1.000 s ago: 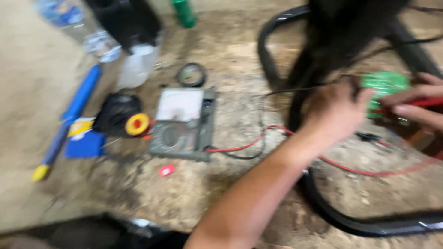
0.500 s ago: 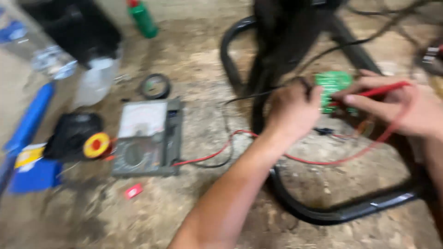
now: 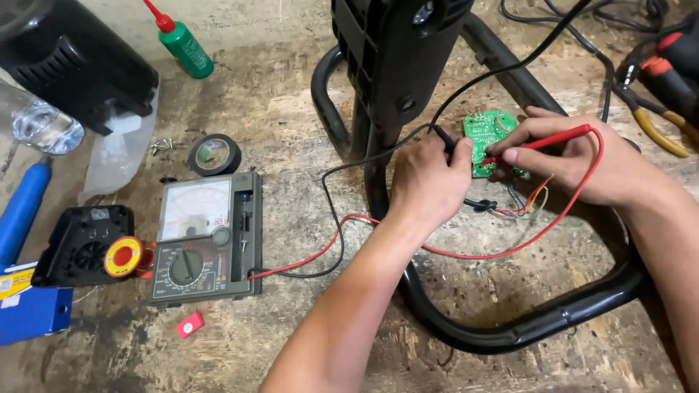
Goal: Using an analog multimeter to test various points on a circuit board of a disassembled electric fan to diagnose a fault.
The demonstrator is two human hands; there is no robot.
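A worn wooden table (image 3: 277, 124) carries everything; across its right half sits a black tubular stand frame (image 3: 510, 331), its upright column (image 3: 397, 58) rising at the top; to the left lies a grey analog multimeter (image 3: 207, 236), dial and needle face up, red and black leads running from its side toward the hands; the left hand (image 3: 429, 182) is closed, pinching the black probe (image 3: 445, 138) against the small green circuit board (image 3: 489, 138), which lies inside the frame's loop; the right hand (image 3: 582, 164) grips the red probe (image 3: 542, 142), tip on the board; a roll of black tape (image 3: 215, 154) sits just above the meter; a green oil bottle (image 3: 183, 45) lies top left.
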